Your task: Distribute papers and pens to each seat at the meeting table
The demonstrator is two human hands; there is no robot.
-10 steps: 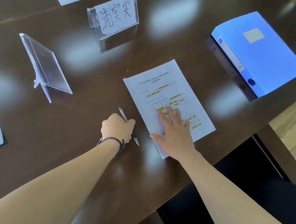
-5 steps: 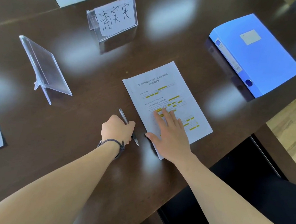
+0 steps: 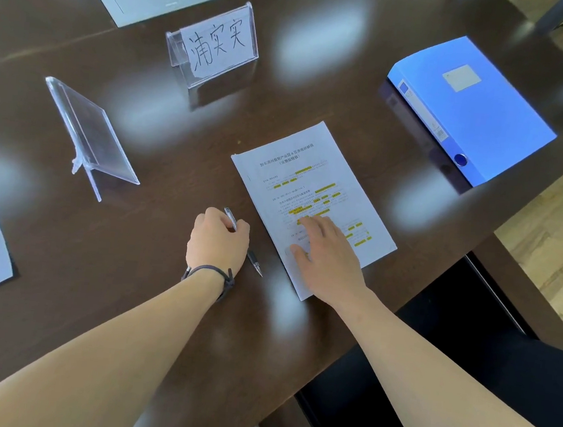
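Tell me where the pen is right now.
In the head view the pen lies low of centre on the dark table, gripped by the left hand, just left of the highlighted paper that the right hand presses.

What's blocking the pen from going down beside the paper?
Nothing visible. The left hand holds the pen low over bare table, just left of the paper, which the right hand presses flat.

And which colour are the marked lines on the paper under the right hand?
Yellow highlights on the paper, seen in the head view.
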